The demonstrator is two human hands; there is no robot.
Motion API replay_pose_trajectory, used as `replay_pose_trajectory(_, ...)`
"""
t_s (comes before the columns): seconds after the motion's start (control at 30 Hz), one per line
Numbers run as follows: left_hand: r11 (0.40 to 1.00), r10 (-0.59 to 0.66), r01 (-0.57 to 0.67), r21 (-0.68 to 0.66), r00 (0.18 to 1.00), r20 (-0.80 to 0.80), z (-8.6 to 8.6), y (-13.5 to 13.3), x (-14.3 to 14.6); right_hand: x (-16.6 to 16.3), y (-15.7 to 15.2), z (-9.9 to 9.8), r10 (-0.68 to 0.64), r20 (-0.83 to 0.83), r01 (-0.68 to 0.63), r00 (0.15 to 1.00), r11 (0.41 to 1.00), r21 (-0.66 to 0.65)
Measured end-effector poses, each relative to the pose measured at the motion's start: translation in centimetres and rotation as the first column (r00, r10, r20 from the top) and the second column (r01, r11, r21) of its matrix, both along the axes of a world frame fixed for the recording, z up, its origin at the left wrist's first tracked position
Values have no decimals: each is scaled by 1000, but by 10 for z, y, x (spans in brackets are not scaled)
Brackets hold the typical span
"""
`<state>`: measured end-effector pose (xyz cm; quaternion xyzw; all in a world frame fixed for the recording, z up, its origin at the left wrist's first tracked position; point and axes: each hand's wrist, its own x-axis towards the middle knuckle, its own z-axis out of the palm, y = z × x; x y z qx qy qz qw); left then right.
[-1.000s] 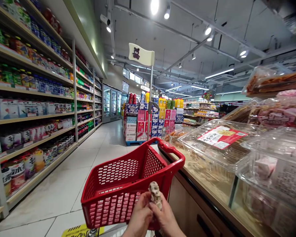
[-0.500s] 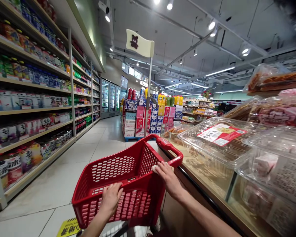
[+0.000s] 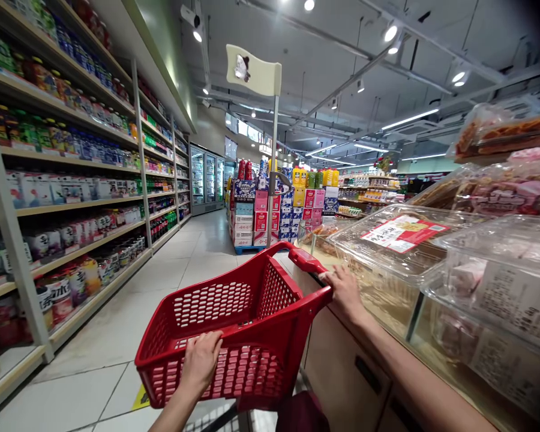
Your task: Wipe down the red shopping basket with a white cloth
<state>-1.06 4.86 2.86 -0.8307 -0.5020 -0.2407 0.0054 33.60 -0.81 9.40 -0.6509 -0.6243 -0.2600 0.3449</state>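
Note:
A red plastic shopping cart [image 3: 292, 336] stands side-on before me, with no goods visible in its basket. My left hand [image 3: 201, 360] is closed over the near rim, fingers curled to the inside. At the cart's right end, my right hand [image 3: 344, 291] wraps around the corner of the red push handle [image 3: 306, 262]; its fingertips are partly hidden. A pole with a cream flag [image 3: 254, 71] rises behind the handle.
Drink shelves [image 3: 76, 159] line the left side. A bakery counter [image 3: 342, 372] with clear plastic food boxes [image 3: 400, 240] stands close on the right. Stacked drink cartons [image 3: 265, 222] are ahead, with glass-door fridges [image 3: 207, 180] farther back. A yellow floor sticker [image 3: 141, 399] shows under the cart.
My right hand has moved right and up from the cart's near rim to the handle corner. My left hand stays on the rim. The view has shifted, showing more of the left shelves.

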Motion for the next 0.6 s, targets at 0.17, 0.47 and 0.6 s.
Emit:
replay_pose_trajectory(0.17,1000,16,-15,23,999,-30,-1,-7,-10,-19,-14,-21,182,98,-184,978,983,16)
replay_pose_trajectory(0.47,1000,15,-16,-22,1000,-5,3,-28,1,-61,-28,-73,275,-56,-267,960,956,124)
replay_pose_trajectory(0.6,999,-29,30,-20,999,36,0,-28,2,-64,-38,-89,368,-69,-355,927,923,150)
